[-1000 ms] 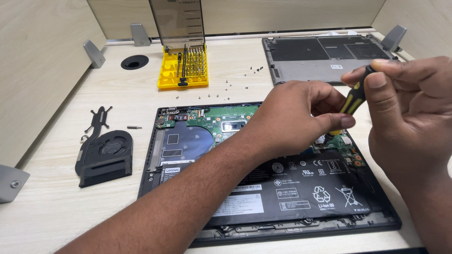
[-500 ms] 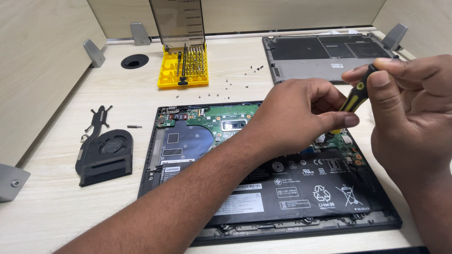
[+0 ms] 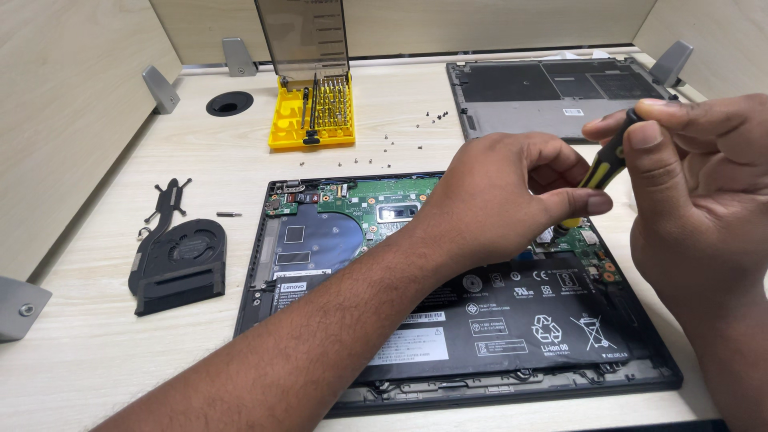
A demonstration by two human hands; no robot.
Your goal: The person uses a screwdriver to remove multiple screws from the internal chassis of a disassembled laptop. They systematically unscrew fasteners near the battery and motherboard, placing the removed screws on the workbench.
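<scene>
Nearest lies the open laptop (image 3: pixel 336 240), its black battery (image 3: pixel 496 320) across the near half and the green board (image 3: pixel 384 200) beyond. Both hands work over its right side. The left hand (image 3: pixel 504 200) curls its fingers shut low on the screwdriver (image 3: pixel 598 172), steadying the tip, which it hides, over the board. The right hand (image 3: pixel 696 192) pinches the yellow-black handle's top between thumb and fingertips, placed to twirl it. Left of the laptop rests the removed fan (image 3: pixel 180 256). Farther off, loose screws (image 3: pixel 388 144) lie scattered beside the yellow bit case (image 3: pixel 312 112), within reach; the grey cover (image 3: pixel 552 92) lies far right.
</scene>
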